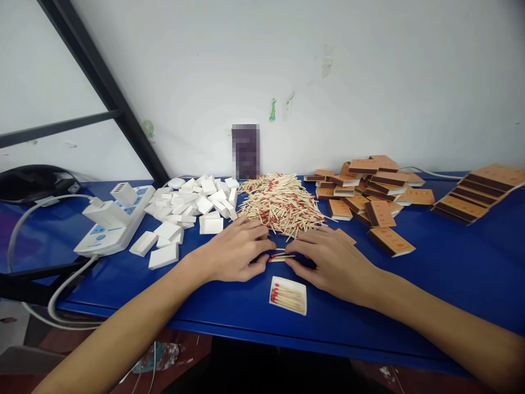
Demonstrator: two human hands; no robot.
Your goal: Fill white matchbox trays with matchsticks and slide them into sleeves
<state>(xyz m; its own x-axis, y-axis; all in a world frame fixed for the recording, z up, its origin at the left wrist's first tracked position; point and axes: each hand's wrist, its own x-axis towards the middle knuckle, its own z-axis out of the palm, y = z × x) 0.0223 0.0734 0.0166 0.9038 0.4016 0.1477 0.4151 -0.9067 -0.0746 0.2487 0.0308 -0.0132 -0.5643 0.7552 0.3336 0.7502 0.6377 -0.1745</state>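
Note:
Several red-tipped matches (282, 256) lie level between my two hands, just in front of a large loose heap of matches (283, 205). My left hand (240, 249) has its thumb and fingertips at the red-headed ends. At the plain ends are the thumb and fingers of my right hand (324, 257). Both hands are curled around this small bunch, pinching it from either side. Nearer the table edge sits a white inner tray (288, 295) with several matches in it, their red heads toward the left.
White empty trays (192, 200) are piled at the left, beside a power strip (117, 224) with chargers and cables. Orange matchbox sleeves (369, 186) are heaped at the right, with a joined row of boxes (479, 191) farther right. A pixelated dark object (246, 151) leans on the wall.

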